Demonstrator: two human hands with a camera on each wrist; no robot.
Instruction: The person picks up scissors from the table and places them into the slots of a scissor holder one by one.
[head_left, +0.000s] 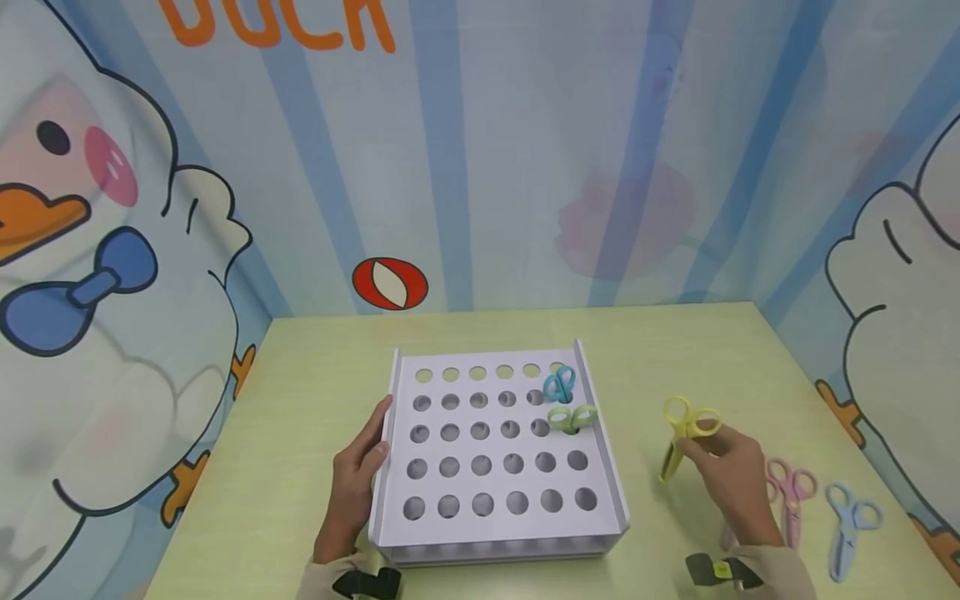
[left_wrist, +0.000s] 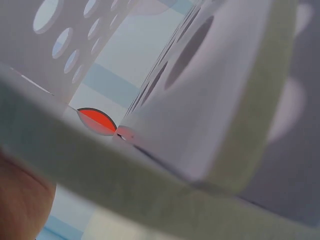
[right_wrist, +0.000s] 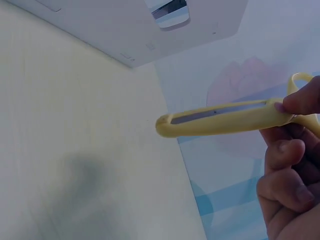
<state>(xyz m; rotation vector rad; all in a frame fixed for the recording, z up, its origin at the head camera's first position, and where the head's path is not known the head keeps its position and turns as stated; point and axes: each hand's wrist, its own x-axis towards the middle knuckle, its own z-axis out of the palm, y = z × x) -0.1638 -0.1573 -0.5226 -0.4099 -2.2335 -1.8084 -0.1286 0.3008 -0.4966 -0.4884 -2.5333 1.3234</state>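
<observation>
A white rack [head_left: 497,530] with rows of round holes stands on the table. My left hand [head_left: 351,483] rests against the rack's left side, with thumb and a fingertip touching it; its other fingers are hidden. My right hand [head_left: 733,479] pinches yellow scissors [head_left: 672,450] near the handles, to the right of the rack and above the table. In the right wrist view the yellow scissors [right_wrist: 225,125] are closed, with a plastic cover round the blades. Teal scissors [head_left: 558,385] and green scissors [head_left: 572,418] sit in holes at the rack's right side, handles up.
Pink scissors [head_left: 792,500] and light blue scissors [head_left: 844,532] lie on the table [head_left: 247,500] at the right. More pink shows behind my right hand, partly hidden. A printed wall [head_left: 510,167] rises behind the table.
</observation>
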